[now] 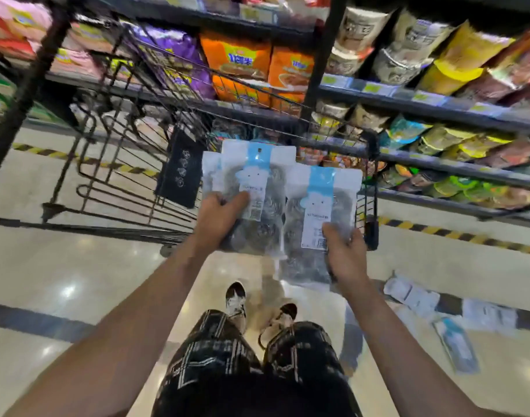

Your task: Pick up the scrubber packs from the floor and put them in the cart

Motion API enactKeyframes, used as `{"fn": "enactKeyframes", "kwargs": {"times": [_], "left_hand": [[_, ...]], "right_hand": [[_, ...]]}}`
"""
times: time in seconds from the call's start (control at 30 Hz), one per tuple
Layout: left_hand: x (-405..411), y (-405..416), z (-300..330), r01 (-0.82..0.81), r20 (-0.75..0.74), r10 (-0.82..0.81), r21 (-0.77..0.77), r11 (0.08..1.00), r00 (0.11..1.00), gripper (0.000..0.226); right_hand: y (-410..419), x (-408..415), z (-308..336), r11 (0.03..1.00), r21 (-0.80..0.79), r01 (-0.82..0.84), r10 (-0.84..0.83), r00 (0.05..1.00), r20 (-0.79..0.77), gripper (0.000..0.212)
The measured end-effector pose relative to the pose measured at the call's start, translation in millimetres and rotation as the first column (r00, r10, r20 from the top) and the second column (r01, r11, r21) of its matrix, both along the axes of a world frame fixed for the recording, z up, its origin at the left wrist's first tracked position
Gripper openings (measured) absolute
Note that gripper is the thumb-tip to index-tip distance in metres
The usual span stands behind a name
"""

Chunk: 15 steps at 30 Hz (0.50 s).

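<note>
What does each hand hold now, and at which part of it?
The left hand grips scrubber packs at their lower left edge. The right hand grips another scrubber pack at its lower right edge. Each thumb lies on the front.

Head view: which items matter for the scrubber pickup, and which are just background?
Job:
- left hand gripping scrubber packs
- right hand gripping another scrubber pack
- cart, just ahead of the hands
- packs on the floor, at right

Background:
- shelves of snack bags
- striped floor tape
- black tag hanging on the cart
</note>
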State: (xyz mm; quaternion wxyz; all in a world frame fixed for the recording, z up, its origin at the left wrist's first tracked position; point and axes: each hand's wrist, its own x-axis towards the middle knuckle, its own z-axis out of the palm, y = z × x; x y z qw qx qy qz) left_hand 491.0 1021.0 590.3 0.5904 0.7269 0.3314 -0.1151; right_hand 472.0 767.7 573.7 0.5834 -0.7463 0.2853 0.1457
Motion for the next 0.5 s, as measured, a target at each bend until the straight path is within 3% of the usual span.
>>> {"fn": "enactKeyframes", "kwargs": {"times": [0.07,0.1,0.23,0.37,0.5], "left_hand": [[38,2,-16,-0.025,-0.019,0.026,0.008,1.0,0.999,0.028],[56,5,-27,-0.03,-0.046,0.03,0.017,0.999,0.998,0.028],[110,8,-89,0.025,-0.107,-0.02,0.044,0.999,0.994,0.06],[134,0,-156,0.166,-0.202,-0.155,0.039,0.985,0.967,0.034],[133,1,-207,0.267,-0.312,-0.241,0.045,0.963,0.919,0.021]], "right_hand": [[6,36,-21,0.997,-0.032,0.07,-0.07,0.998,0.0,0.025],[8,54,-34,0.995,-0.057,0.077,-0.077,0.997,0.001,0.025],[11,117,-89,0.988,-0.147,0.049,-0.057,0.997,-0.052,0.043],[8,146,-148,0.975,-0.219,-0.029,-0.009,0.985,-0.17,0.069],[5,154,-183,0.961,-0.252,-0.112,0.047,0.967,-0.248,0.067]]}}
